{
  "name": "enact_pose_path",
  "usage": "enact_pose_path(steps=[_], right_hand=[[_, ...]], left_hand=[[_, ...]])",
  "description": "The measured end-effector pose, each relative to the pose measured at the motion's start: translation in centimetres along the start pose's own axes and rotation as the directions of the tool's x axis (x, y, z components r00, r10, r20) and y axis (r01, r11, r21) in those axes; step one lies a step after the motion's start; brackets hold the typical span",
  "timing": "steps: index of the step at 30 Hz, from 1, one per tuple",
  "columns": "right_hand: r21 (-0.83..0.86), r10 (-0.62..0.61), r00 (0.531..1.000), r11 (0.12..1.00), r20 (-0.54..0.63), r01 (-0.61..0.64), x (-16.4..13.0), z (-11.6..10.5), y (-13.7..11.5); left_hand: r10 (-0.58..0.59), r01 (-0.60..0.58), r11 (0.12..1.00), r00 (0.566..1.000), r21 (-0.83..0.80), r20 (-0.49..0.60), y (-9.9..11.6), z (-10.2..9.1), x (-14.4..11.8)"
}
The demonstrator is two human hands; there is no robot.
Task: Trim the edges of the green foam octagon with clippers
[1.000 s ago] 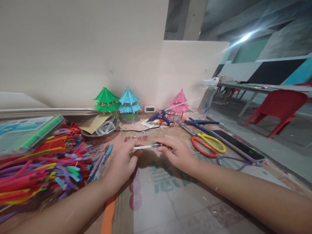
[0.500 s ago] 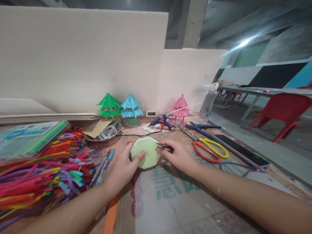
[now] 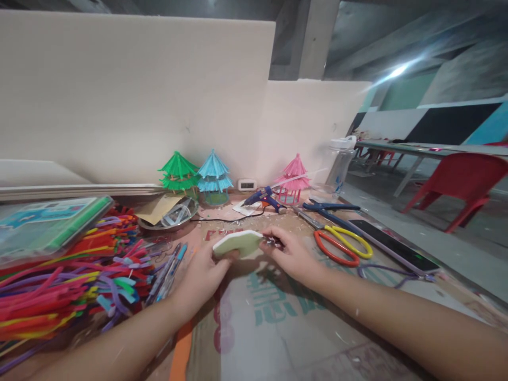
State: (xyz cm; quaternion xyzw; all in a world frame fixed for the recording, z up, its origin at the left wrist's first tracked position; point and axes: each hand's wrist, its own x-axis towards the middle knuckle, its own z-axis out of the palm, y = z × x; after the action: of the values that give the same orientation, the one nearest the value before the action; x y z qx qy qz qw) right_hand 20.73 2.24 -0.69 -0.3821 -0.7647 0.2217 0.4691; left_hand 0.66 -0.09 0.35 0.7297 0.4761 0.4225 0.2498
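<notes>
Tipped flatter than half a second ago, the green disc (image 3: 243, 244) now shows more of its white edge, its left side gripped between thumb and fingers of the left hand (image 3: 204, 269), above the cardboard (image 3: 257, 344). Just beside its right edge, the fingers of the right hand (image 3: 291, 254) are closed around a small, partly hidden tool (image 3: 273, 242); whether they touch the disc, I cannot tell.
</notes>
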Motion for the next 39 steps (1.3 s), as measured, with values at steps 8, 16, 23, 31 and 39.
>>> enact_pose_path(steps=[8, 16, 23, 31, 39], right_hand=[[-0.222, -0.359, 0.932, 0.913, -0.042, 0.342, -0.4, -1.2, -1.1], [-0.396, -0.427, 0.904, 0.828, 0.013, 0.397, -0.4, -1.3, -1.0], [-0.428, -0.459, 0.888, 0.796, 0.033, 0.428, -0.3, -1.2, -1.1], [-0.441, -0.479, 0.878, 0.783, 0.026, 0.44, -0.3, -1.1, -0.8], [-0.455, -0.492, 0.871, 0.773, 0.012, 0.442, -0.2, -1.2, -0.8]], left_hand=[[0.062, -0.06, 0.994, 0.998, 0.087, -0.015, -1.0, -0.3, 0.0], [0.089, -0.084, 0.989, 0.996, 0.125, -0.033, -1.4, -0.3, 0.2], [0.089, -0.083, 0.984, 0.995, 0.157, -0.035, -1.9, -0.3, 0.3], [0.074, -0.068, 0.985, 0.997, 0.159, -0.033, -2.0, -0.3, 0.2], [0.064, -0.065, 0.99, 0.998, 0.125, 0.01, -1.6, -0.3, 0.2]])
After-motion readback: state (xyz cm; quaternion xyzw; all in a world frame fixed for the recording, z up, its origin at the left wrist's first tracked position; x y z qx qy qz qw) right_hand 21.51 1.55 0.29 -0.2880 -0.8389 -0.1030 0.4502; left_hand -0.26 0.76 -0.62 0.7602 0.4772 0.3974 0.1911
